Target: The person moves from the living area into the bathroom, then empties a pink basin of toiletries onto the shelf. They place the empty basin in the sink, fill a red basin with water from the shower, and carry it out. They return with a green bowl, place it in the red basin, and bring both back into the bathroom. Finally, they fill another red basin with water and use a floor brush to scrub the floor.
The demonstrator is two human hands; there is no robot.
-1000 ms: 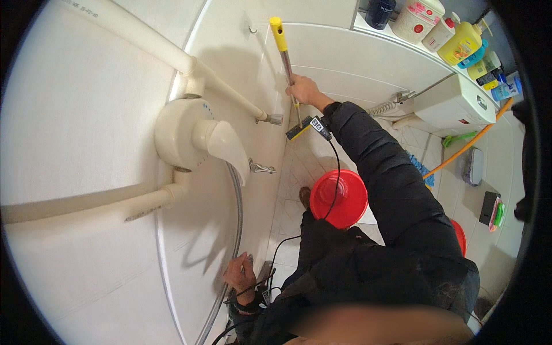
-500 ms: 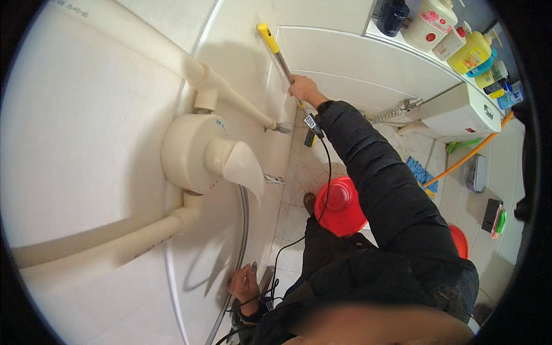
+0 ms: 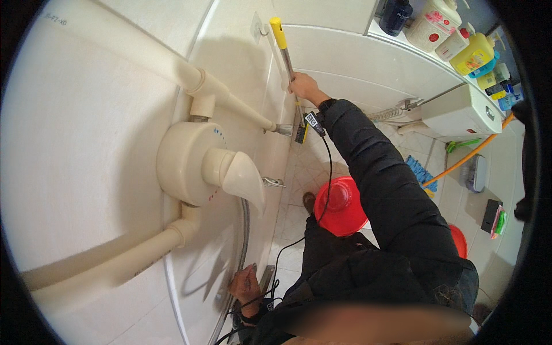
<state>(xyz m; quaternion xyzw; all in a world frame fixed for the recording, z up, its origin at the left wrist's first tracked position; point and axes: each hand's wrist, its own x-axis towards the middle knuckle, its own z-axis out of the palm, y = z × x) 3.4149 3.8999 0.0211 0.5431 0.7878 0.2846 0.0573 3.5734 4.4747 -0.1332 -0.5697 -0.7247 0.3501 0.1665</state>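
My right hand point(image 3: 305, 87) is closed round the metal pole of a long-handled floor brush point(image 3: 278, 33), below its yellow grip. The pole slants down to a black and yellow brush head point(image 3: 301, 135) on the tiled floor, close to the left wall's foot. Low at the left, my left hand point(image 3: 245, 286) is closed beside the wall and a grey flexible hose point(image 3: 246, 230). A small greyish tip shows at its fingers, too small to name. Black cables run from both wrists.
Cream pipes and a round valve housing point(image 3: 184, 164) jut from the left wall. A red basin point(image 3: 342, 210) stands on the floor by my foot. Further right are a blue mop head point(image 3: 421, 171), a white toilet tank point(image 3: 460, 112) and a shelf of bottles point(image 3: 431, 26).
My right hand has shifted the brush: its yellow grip moved slightly right and its head moved left toward the wall. My left hand stays nearly in place. The view has shifted slightly.
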